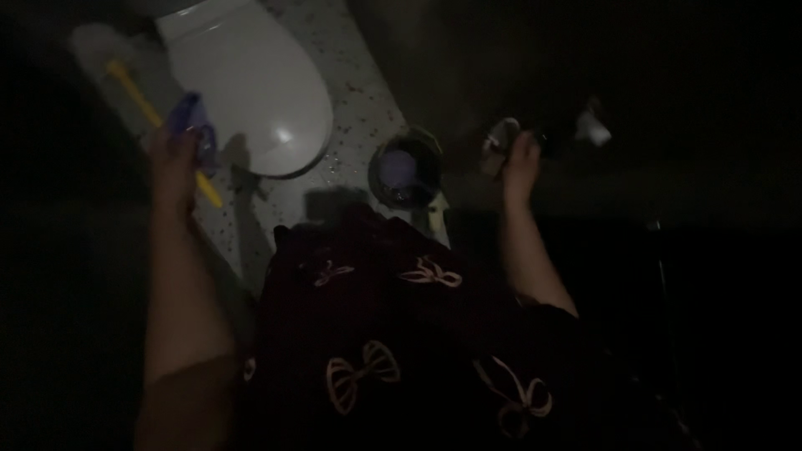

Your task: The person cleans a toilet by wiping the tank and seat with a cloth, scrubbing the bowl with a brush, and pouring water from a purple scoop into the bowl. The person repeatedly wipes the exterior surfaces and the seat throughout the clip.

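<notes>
While the room is very dim, we note the left hand (174, 163) closed around a purple-handled grip with a yellow brush handle (150, 113) running up and away to the left, its far end lost in a pale blur beside the toilet (251, 83). The fingers wrap the purple part firmly; the working end of the brush is too dark and blurred to read. We judge the hold sound but high on the shaft: for good control the wrist should stay straight and the shaft kept angled away from the dark bow-patterned garment (401, 334) that fills the lower centre of the view. The right hand (520, 163) is raised at the dark wall side, fingers curled on a small pale, rounded object (501, 134); we cannot tell what it is, nor how tightly it is held. A white fitting (591, 125) sits just beyond it on the wall. The toilet has a closed white lid, glossy, with one bright glint near its front edge; it stands on a speckled pale floor (359, 108). A round dark bucket (407, 171) with a bluish interior rests on that floor near the front of the toilet, between the two hands. Light is the main limit here; slow, deliberate moves seem wise.
</notes>
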